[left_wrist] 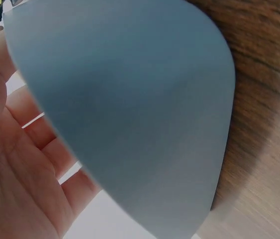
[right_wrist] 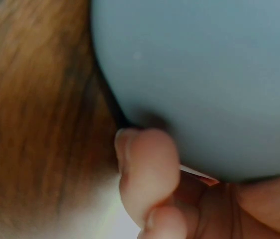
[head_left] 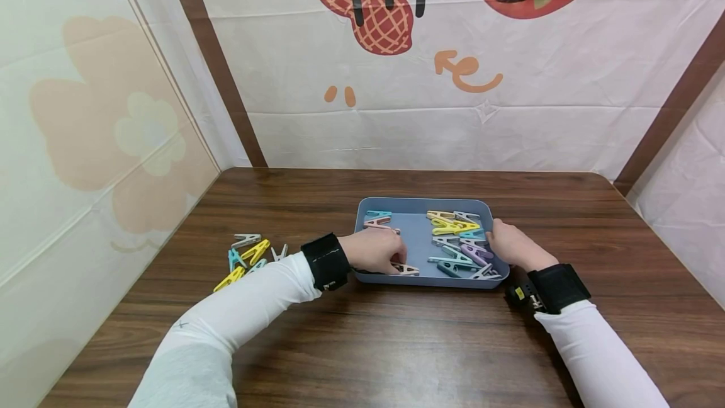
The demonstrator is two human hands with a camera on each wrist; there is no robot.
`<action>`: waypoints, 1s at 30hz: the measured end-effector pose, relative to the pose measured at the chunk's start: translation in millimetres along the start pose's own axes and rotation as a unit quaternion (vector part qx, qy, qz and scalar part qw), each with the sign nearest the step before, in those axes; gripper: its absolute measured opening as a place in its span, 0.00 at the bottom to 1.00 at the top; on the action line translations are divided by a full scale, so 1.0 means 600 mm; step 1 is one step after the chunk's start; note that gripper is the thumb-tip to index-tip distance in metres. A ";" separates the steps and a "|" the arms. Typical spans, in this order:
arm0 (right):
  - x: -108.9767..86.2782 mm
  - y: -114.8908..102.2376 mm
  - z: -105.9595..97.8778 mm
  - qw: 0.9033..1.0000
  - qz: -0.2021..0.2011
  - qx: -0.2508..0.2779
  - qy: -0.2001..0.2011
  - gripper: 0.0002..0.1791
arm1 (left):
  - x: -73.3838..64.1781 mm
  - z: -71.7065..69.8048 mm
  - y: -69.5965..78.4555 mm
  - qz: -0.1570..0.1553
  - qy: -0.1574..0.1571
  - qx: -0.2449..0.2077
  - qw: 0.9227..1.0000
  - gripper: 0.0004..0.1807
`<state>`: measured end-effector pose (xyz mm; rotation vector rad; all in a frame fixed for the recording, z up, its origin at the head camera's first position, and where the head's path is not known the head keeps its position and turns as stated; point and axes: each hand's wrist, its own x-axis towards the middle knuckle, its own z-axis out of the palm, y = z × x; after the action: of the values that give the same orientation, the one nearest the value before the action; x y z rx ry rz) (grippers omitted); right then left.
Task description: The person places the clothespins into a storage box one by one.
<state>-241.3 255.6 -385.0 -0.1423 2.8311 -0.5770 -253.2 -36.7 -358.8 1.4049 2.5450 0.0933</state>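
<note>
My left hand (head_left: 375,252) reaches over the left side of a blue-grey tray (head_left: 409,206), fingers bent down inside it. Its fingertips pinch one end of a pale pink clothespin (head_left: 405,269) close to the front wall. In the left wrist view, the outside of the tray wall (left_wrist: 140,109) covers part of the fingers. My right hand (head_left: 518,245) grips the tray's right rim, with fingertips (right_wrist: 152,159) against the outer wall. Blue (head_left: 378,213) and pink clothespins (head_left: 376,222) lie at the tray's back left. Several yellow (head_left: 453,226), purple (head_left: 477,252), green and grey ones fill its right side.
Left of the tray, a loose group of clothespins lies on the brown wooden table (head_left: 374,345), among them a yellow one (head_left: 259,251), a blue one (head_left: 235,259) and a grey one (head_left: 247,240). A printed white curtain (head_left: 396,131) hangs behind the table.
</note>
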 end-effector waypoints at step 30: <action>-0.003 -0.005 -0.003 1.000 0.001 0.006 0.000 0.23 | -0.170 -0.061 -0.095 -0.127 0.173 -0.086 0.973 0.13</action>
<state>-239.7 254.1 -381.7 -0.1366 2.8259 -0.5939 -256.5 -151.2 -315.6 1.0658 2.8886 0.5434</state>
